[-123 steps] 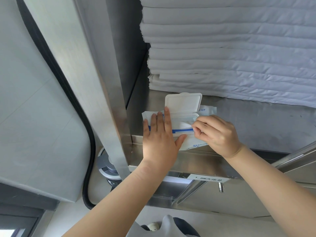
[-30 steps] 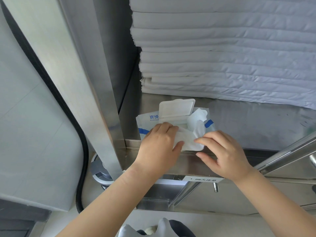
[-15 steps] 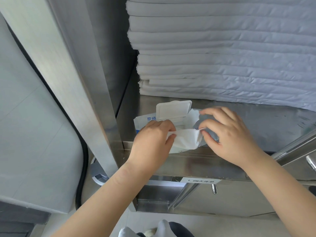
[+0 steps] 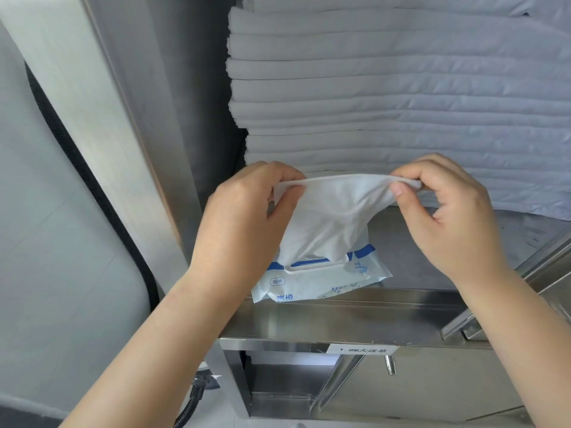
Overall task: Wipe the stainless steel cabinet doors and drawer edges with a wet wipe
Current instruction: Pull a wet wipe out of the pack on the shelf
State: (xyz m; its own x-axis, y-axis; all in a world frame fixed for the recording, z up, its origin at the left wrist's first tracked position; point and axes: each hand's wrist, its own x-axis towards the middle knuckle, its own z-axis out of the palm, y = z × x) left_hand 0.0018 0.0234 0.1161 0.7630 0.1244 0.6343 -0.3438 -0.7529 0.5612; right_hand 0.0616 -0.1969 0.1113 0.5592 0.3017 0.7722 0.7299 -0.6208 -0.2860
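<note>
The left hand [image 4: 241,217] and right hand [image 4: 448,217] each pinch a top corner of the wet wipe [image 4: 333,217], stretching it between them. Its lower end meets the opening of the wipe pack [image 4: 321,282], which lies near the shelf's [image 4: 340,319] front edge, before stacked white sheets [image 4: 386,88].

The left hand [image 4: 238,223] and right hand [image 4: 448,217] now lift the thin white wet wipe [image 4: 333,217], stretched wide, above the blue-and-white plastic wipe pack [image 4: 324,282].
</note>
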